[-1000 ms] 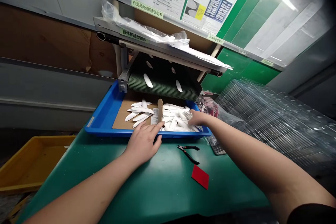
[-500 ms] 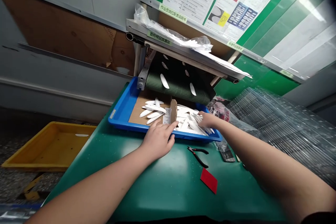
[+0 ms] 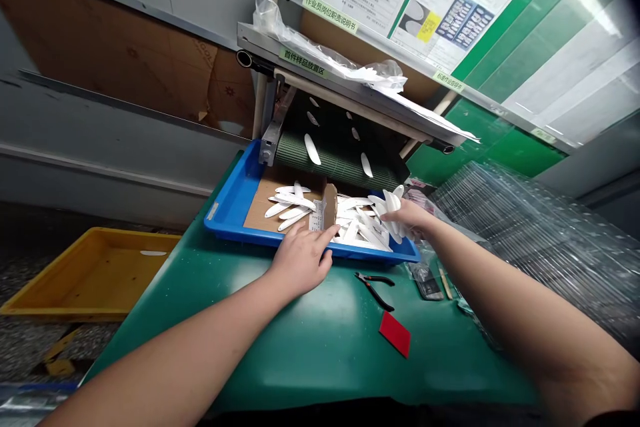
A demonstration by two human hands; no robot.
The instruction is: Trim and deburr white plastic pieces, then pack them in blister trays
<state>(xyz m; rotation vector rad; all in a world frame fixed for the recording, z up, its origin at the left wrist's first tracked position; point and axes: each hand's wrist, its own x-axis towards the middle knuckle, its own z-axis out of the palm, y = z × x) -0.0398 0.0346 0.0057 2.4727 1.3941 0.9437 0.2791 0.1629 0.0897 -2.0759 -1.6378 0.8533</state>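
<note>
Right hand: On my feed the right hand [image 3: 407, 215] is closed in a pinch on a loose fan of white pointed-oval pieces [image 3: 393, 203], lifted just above the right end of the tray.

Left hand: The left hand [image 3: 300, 260] is open and relaxed, grasping nothing, with its fingers reaching over the tray's front rim beside the pile.

Pile: More of these pieces lie heaped in the right half of a blue plastic tray [image 3: 225, 207], and a smaller group lies on a brown cardboard sheet [image 3: 257, 213] in its left half.

Divider: An upright cardboard strip [image 3: 330, 205] stands between the two groups.

Belt: Behind the tray, a green mesh conveyor belt [image 3: 335, 163] carries a few more pieces.

Bench: Black-handled pliers [image 3: 374, 290] and a red square card [image 3: 395, 333] lie on the green workbench [image 3: 310, 360], just in front of the tray.

Sides: I see a yellow plastic tray [image 3: 90, 273] to the left and a stack of clear plastic sheets [image 3: 525, 233] to the right.
</note>
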